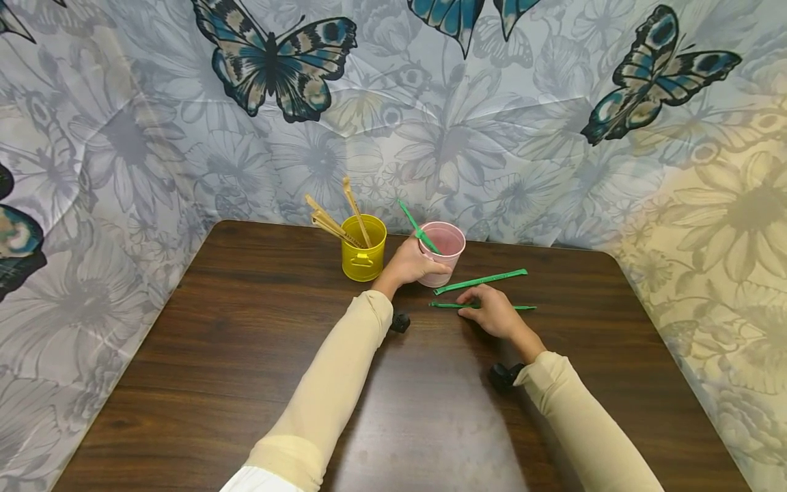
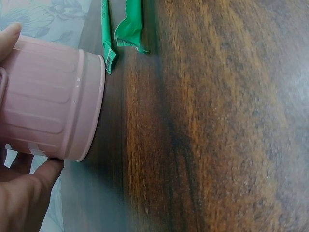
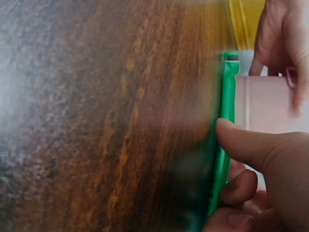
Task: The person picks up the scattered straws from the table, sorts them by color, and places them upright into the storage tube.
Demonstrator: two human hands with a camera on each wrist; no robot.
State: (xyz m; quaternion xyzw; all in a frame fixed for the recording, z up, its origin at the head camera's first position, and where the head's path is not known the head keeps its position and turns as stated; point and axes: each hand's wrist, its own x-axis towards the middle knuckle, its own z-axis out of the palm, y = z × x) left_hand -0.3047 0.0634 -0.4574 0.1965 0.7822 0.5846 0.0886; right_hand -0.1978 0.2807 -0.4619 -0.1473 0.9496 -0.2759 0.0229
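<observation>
My left hand [image 1: 408, 263] grips the pink bucket [image 1: 444, 270] around its side, the thumb and fingers also showing against its ribbed wall [image 2: 43, 96] in the left wrist view. One green stick packet [image 1: 410, 217] leans out of that bucket. On the table in front, my right hand [image 1: 492, 311] pinches the nearer green stick packet [image 1: 444, 305] around its middle. In the right wrist view the thumb lies on one side of this packet [image 3: 229, 92] and curled fingers on the other. Another green stick packet [image 1: 486, 280] lies between that hand and the bucket.
To the left of the pink bucket stands a yellow bucket [image 1: 363, 266] with several tan stick packets [image 1: 332, 222] jutting from it. Both are near the far edge of the dark wooden table [image 1: 246, 383]. A butterfly-print cloth [image 1: 522, 171] hangs behind.
</observation>
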